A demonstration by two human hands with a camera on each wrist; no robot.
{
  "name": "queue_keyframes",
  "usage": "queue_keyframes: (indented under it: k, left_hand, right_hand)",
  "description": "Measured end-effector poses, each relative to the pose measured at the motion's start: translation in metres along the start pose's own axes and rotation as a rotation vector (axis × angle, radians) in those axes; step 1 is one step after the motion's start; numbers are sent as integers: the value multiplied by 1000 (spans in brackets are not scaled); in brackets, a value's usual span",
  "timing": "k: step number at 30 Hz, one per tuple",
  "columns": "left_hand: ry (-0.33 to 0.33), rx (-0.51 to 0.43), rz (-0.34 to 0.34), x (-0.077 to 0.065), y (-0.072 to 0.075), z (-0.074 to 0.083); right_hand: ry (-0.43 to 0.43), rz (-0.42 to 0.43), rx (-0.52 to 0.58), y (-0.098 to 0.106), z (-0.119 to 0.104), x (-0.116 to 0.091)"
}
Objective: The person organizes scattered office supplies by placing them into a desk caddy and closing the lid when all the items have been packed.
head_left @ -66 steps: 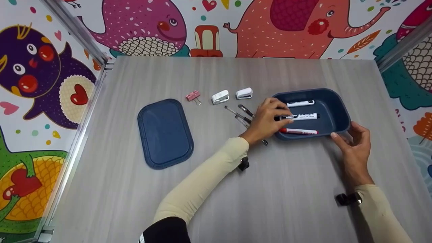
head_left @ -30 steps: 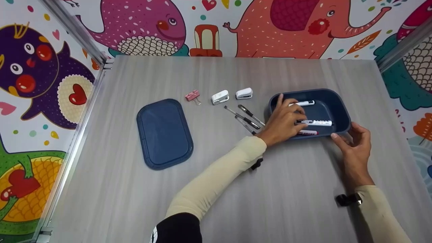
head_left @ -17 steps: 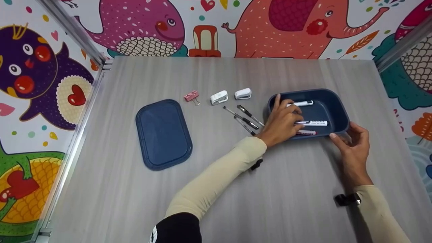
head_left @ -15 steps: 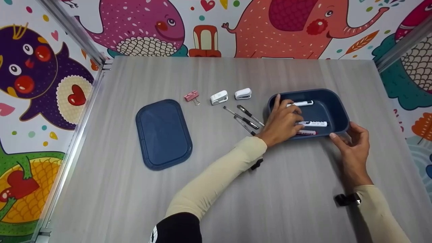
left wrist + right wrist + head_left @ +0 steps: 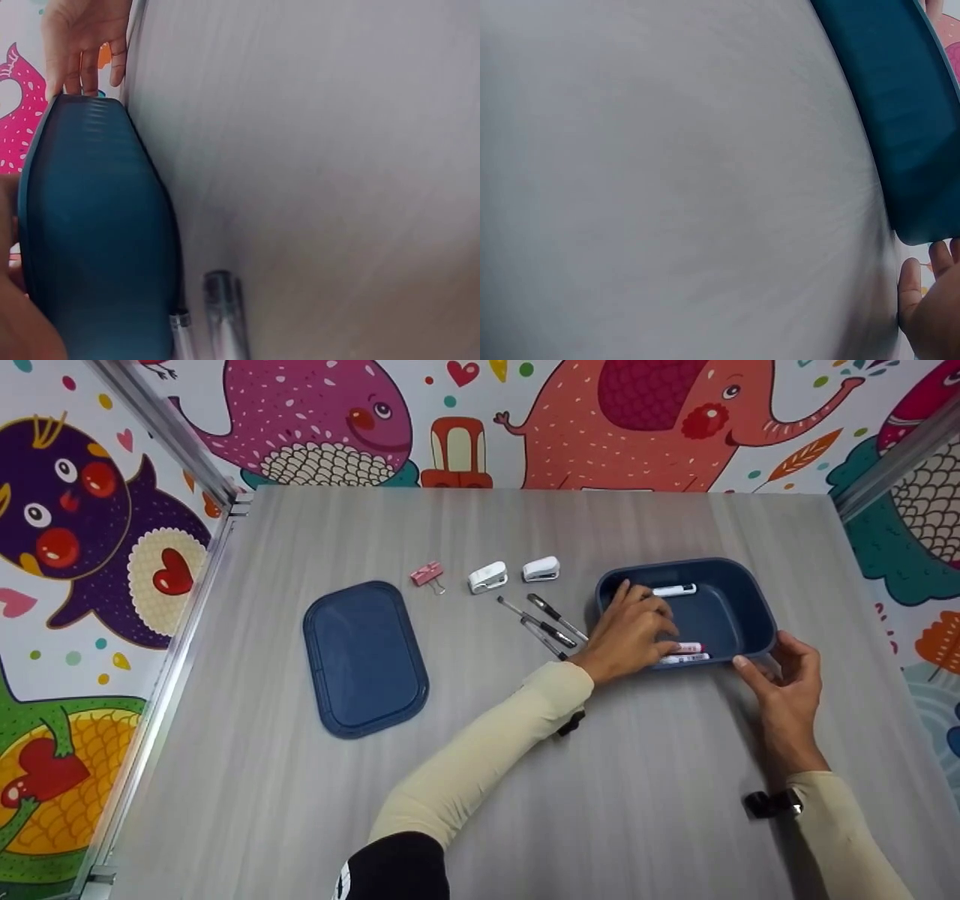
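A dark blue plastic box (image 5: 727, 574) holds three markers. My left hand (image 5: 632, 626) reaches over its left end, fingers bent down inside, some fingertips hidden. Nothing shows between thumb and index finger. By the thumb, a red-marked marker (image 5: 690, 647) lies just above a white marker (image 5: 686, 658) along the front wall. Another white marker (image 5: 675, 590) lies near the back wall. My right hand (image 5: 791, 690) grips the box's front right corner, thumb on the front side and fingers round the end. In the left wrist view, this right hand (image 5: 90, 37) is at the far end.
A blue lid (image 5: 366, 658) lies flat on the table at left. Left of the box are several pens (image 5: 551, 621). Behind them stand two small white staplers (image 5: 488, 577) and a pink binder clip (image 5: 428, 574). Printed panels (image 5: 645, 427) border the table.
My left hand has moved right into the box with a white marker, which has come out of its fingers to the front wall. The red-marked marker has shifted slightly back. My right hand stays put.
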State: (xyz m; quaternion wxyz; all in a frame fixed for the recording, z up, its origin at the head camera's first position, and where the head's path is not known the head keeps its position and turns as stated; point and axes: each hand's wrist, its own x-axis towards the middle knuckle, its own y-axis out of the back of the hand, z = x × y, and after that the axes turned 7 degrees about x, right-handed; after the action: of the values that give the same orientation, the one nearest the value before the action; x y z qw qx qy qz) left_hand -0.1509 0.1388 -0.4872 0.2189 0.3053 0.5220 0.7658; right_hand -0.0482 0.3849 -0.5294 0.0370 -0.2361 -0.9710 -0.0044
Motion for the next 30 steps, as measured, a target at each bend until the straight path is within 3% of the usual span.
queue_keyframes:
  k: [6, 14, 18, 21, 30]
  left_hand:
    - [-14, -88, 29, -2, 4, -2]
    - [-3, -405, 52, -12, 13, -5]
    - [-29, -526, 110, -16, 11, -8]
    - [-54, -578, 149, -17, 9, -10]
    - [-106, -603, 213, -21, 10, -12]
  right_hand:
    - [-4, -7, -45, 0, 0, -1]
    - [-1, -18, -54, 0, 0, 0]
    - [-7, -17, -49, 0, 0, 0]
    - [-8, -19, -27, -1, 0, 1]
    - [-26, -19, -19, 0, 0, 0]
